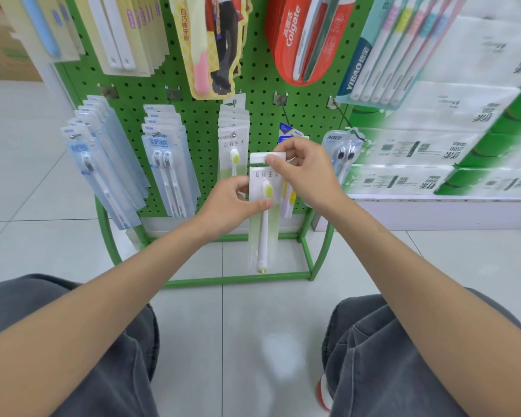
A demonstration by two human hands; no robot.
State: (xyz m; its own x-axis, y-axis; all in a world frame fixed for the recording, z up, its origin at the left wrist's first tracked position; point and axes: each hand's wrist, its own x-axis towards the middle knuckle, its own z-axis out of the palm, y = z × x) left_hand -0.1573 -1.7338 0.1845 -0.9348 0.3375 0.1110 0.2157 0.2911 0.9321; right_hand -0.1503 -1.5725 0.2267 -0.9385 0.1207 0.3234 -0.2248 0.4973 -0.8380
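1. Nearest, two knees in grey trousers frame the bottom of the view, with pale floor tiles between them and a red and white shoe by the right knee.
2. Both bare forearms reach forward over the floor and meet in front of a rack.
3. The left hand pinches the toothbrush pack at its left edge, thumb lying across the front just below the yellow-green bristles.
4. The right hand pinches the pack's white hang tab at the top, thumb in front, other fingers curled behind.
5. The pack hangs upright between the two hands, in the air, just in front of the rack's lower row, and its handle end points at the floor.
6. Behind it stands the rack's green tube base on the tiles, and above that the green pegboard.
7. Just left of the held pack, matching packs hang on a hook; farther left hang twin-brush packs and blue packs.
8. Higher up hangs a red Colgate pack.
9. Farthest right, white and green tissue packs are stacked beside the rack.
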